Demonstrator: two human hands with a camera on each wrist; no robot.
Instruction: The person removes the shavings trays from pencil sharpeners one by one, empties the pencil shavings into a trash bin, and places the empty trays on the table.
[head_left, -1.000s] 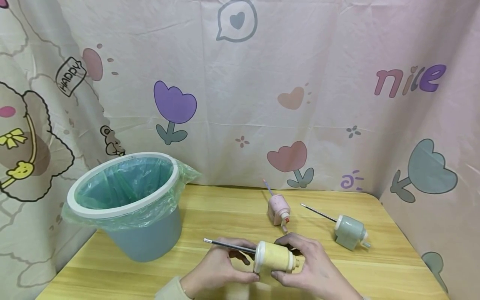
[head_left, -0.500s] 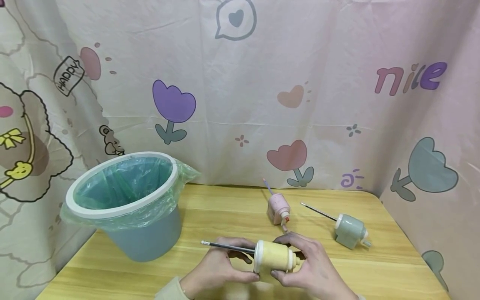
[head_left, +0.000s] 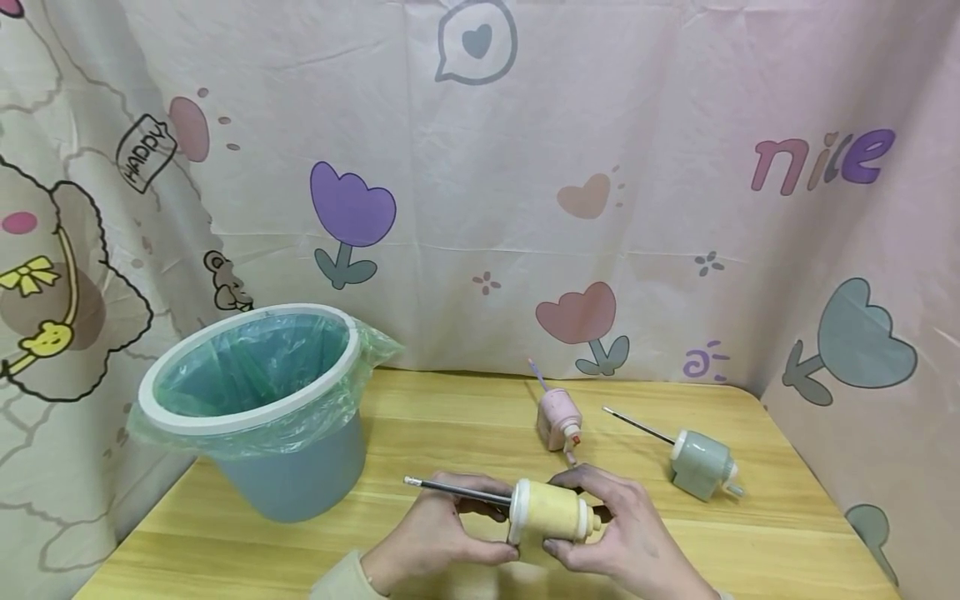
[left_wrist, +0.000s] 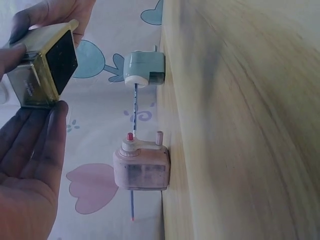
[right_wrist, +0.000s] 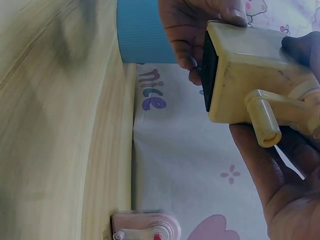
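A yellow hand-crank pencil sharpener is held above the table between both hands. From its white-rimmed front a dark pencil with a white end sticks out to the left. My left hand grips the front end, thumb on the near side and fingers behind. At the crank end my right hand holds it, thumb low on the near side and fingers over the far side. The right wrist view shows the yellow crank handle and the dark base pad. Part of the left fingers is hidden behind the pencil.
A pink sharpener with a purple pencil stands behind the hands. To its right is a grey-green sharpener with a dark pencil. At the left stands a blue bin lined with a green bag. A printed curtain hangs behind the table.
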